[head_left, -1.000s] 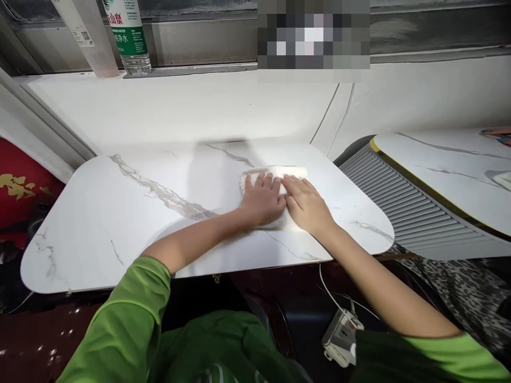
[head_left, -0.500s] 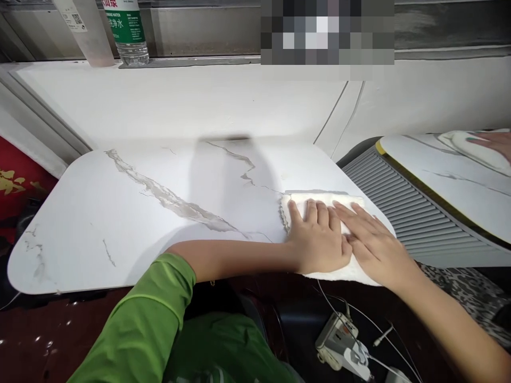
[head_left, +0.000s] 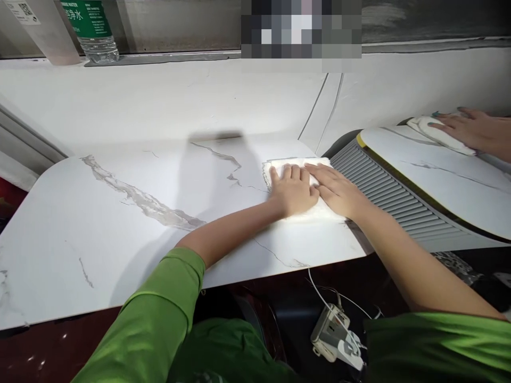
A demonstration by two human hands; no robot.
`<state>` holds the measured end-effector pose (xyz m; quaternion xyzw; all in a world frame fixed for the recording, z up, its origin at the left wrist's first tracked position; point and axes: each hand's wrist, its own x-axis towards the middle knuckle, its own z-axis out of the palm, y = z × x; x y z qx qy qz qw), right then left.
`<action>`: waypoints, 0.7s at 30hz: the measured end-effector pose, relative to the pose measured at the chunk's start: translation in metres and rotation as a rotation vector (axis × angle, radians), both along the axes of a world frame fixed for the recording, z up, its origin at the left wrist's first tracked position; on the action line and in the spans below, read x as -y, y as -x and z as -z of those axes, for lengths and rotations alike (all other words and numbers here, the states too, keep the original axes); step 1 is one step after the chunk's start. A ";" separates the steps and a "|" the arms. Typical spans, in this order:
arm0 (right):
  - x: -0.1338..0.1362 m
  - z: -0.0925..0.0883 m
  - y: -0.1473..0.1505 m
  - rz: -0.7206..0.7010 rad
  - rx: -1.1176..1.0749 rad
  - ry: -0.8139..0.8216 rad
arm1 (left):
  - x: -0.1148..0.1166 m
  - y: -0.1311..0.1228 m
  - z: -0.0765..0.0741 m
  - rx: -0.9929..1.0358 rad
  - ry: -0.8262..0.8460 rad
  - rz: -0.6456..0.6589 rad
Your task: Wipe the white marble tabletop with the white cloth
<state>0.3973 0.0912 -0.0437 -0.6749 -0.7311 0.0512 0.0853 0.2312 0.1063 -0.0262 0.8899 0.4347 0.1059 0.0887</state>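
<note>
A folded white cloth (head_left: 325, 211) lies flat on the right part of a white marble-patterned table (head_left: 159, 186). Pressing down on it with fingers spread is my left hand (head_left: 294, 191). My right hand (head_left: 337, 191) rests flat on the same cloth, just right of the left one, with its fingers stretched toward the far edge. Both palms hide part of the cloth. Neither hand is closed around it.
Against the ledge behind the table stand a clear water bottle (head_left: 96, 32) and a frosted bottle (head_left: 51, 37). At right, another person's hand (head_left: 467, 130) is on a white cloth on a second table (head_left: 447, 159) with ribbed sides. A corded device (head_left: 330, 332) sits below the table edge.
Both my hands and the cloth have slid away from me toward the table's far right edge. The view has shifted, and the other person's hand shows more fully.
</note>
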 end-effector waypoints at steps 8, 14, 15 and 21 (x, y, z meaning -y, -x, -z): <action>-0.059 0.000 0.014 0.013 0.014 -0.015 | -0.064 0.007 0.002 0.026 0.058 0.006; -0.098 0.006 0.015 0.008 0.065 -0.082 | -0.099 0.009 0.002 0.019 0.056 0.002; -0.103 0.006 0.015 0.008 0.073 -0.091 | -0.104 0.009 0.002 0.013 0.058 0.002; -0.124 0.009 0.017 0.024 0.051 -0.105 | -0.127 0.010 0.000 -0.010 0.092 0.006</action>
